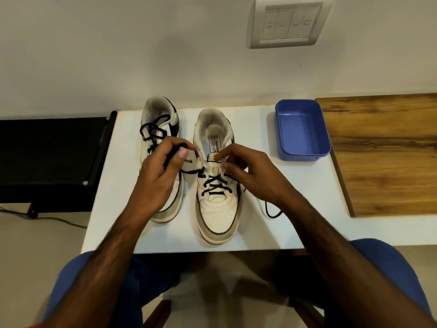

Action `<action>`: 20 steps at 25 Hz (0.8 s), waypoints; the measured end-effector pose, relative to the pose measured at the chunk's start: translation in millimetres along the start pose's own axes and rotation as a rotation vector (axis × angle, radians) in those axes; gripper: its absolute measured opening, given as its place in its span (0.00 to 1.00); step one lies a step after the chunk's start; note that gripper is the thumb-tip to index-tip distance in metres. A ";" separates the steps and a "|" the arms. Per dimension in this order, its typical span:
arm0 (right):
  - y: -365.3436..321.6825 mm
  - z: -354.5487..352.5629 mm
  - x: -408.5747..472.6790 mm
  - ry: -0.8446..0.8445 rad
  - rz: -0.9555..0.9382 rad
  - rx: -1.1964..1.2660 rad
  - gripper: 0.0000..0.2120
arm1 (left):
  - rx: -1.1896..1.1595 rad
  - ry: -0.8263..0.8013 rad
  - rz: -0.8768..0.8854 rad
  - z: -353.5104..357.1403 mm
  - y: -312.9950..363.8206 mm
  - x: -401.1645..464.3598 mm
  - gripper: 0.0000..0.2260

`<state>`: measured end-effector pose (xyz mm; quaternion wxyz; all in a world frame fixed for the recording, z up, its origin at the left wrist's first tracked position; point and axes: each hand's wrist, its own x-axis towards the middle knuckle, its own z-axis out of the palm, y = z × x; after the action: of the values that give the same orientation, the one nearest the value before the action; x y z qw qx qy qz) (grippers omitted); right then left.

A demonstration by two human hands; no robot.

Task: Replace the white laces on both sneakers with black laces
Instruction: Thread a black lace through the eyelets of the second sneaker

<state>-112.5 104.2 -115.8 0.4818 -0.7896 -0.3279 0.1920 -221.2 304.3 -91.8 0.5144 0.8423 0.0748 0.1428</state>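
Two white sneakers stand on the white table (295,209), toes toward me. The left sneaker (163,124) carries a black lace up to its top eyelets. The right sneaker (217,209) has a black lace (214,183) crossed through its lower eyelets only. My left hand (158,171) grips the left end of that lace, pulled up and leftward. My right hand (250,171) pinches at the sneaker's upper right eyelet; the lace's other end (272,213) trails out from under that wrist onto the table.
An empty blue plastic tub (301,130) sits at the table's back right. A wooden surface (387,152) adjoins on the right. A black stand (52,157) lies to the left. The wall with a switch plate (287,22) is directly behind.
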 end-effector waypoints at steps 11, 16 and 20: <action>-28.8 27.7 1.1 0.103 0.046 0.350 0.06 | -0.048 0.015 0.055 3.5 -3.6 3.7 0.10; -28.4 36.9 3.6 0.169 0.092 0.414 0.06 | -0.196 0.012 -0.012 10.6 -1.2 2.4 0.08; -25.5 27.0 5.7 0.200 0.098 0.326 0.03 | 0.140 0.014 0.040 -4.3 -12.1 1.0 0.13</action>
<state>-133.6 133.5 -105.6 0.6236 -0.7312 -0.2041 0.1866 -221.4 313.8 -100.5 0.4507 0.8765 0.0712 0.1535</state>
